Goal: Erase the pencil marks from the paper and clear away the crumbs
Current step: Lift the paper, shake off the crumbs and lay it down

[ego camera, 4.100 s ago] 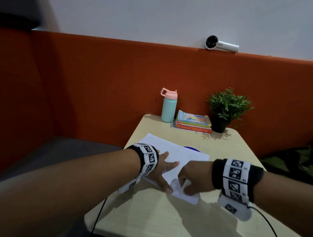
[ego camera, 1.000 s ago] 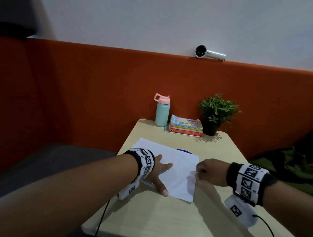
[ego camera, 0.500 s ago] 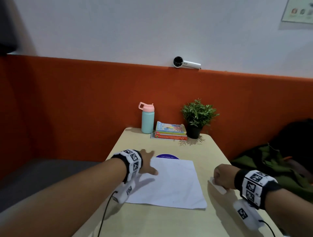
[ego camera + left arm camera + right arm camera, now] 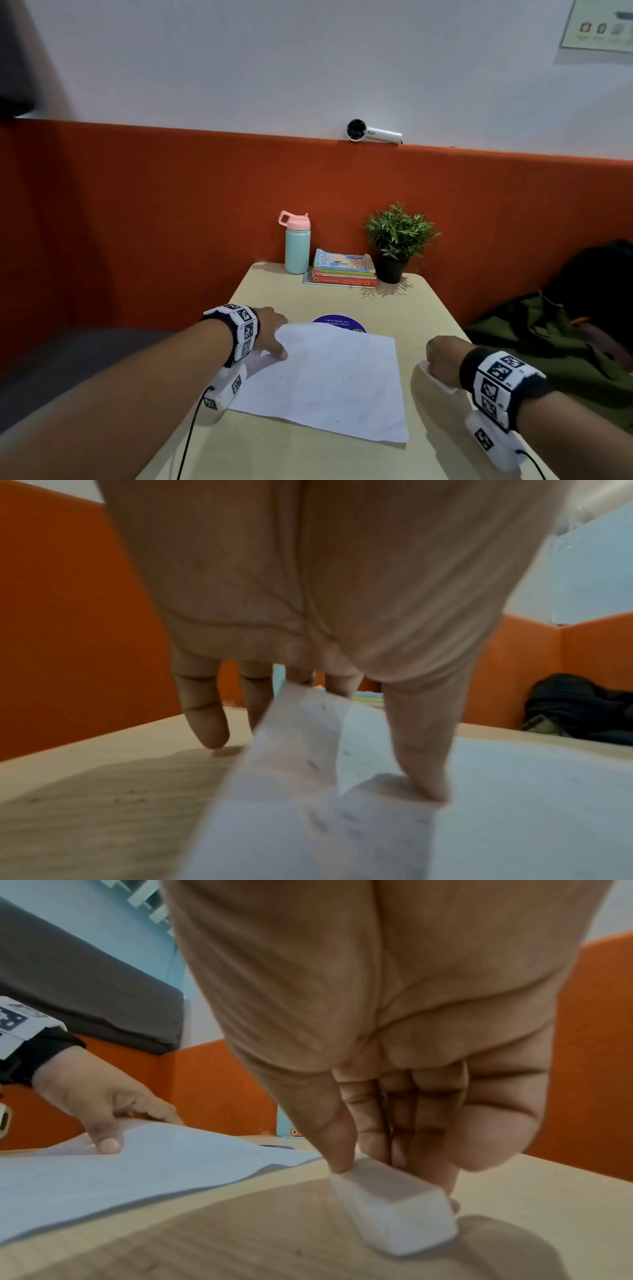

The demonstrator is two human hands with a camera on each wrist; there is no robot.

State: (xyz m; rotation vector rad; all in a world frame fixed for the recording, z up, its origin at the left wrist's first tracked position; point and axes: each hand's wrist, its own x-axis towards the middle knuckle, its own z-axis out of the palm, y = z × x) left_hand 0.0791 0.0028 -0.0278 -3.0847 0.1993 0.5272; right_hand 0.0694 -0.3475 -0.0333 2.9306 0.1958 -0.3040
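A white paper (image 4: 325, 383) lies on the beige table (image 4: 308, 455), dotted with small dark crumbs (image 4: 337, 346). My left hand (image 4: 270, 334) is at the paper's far left corner. In the left wrist view its thumb (image 4: 424, 777) presses on the sheet while the paper's edge (image 4: 298, 737) curls up between thumb and fingers. My right hand (image 4: 442, 359) rests on the table to the right of the paper and pinches a white eraser (image 4: 394, 1204) that touches the tabletop. No pencil marks can be made out.
At the table's far end stand a teal bottle (image 4: 297, 246), a stack of books (image 4: 344, 270) and a potted plant (image 4: 397, 236). A purple sticker (image 4: 339, 322) shows just beyond the paper. A dark bag (image 4: 548, 342) lies on the seat at right. Orange panels wall the booth.
My right hand has carried the eraser off the paper onto the table at right. My left hand has moved to the far left corner, whose edge now lifts. The head view has tilted up.
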